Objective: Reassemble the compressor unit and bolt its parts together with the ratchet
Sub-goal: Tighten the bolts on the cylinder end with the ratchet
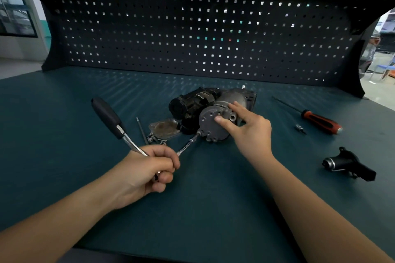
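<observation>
**Ratchet on the cover bolt, compressor held steady**

Your left hand [147, 170] is closed round the head end of the ratchet [111, 119]; that grip is curled tight on the tool, and the head itself is hidden inside your fingers. The black handle sticks out up and to the left, away from you, clear of the worktop [213, 209]. From your fist a thin extension [188, 145] runs up and to the right, and its tip meets a bolt at the lower left rim of the compressor [210, 122].

Just past your left hand lie a slim rod [141, 128], a few loose bolts [152, 137] and a flat plate [163, 129], the plate close against the compressor's left side.

The compressor sits mid-worktop, lying on its side. Its long axis runs from the round grey end cover nearest you back and to the right; the cover faces you and a little left. A black part lies against its far left.

Your right hand [252, 132] holds that cover end: the thumb [221, 120] presses on the cover face and the index finger reaches over the top of the body, so the grip pinches the casting between them.

Further right, well apart, lie a screwdriver [320, 121] with its shaft pointing up-left, a small bit [300, 128] beside its handle, and nearer you a black fitting [348, 165].
</observation>
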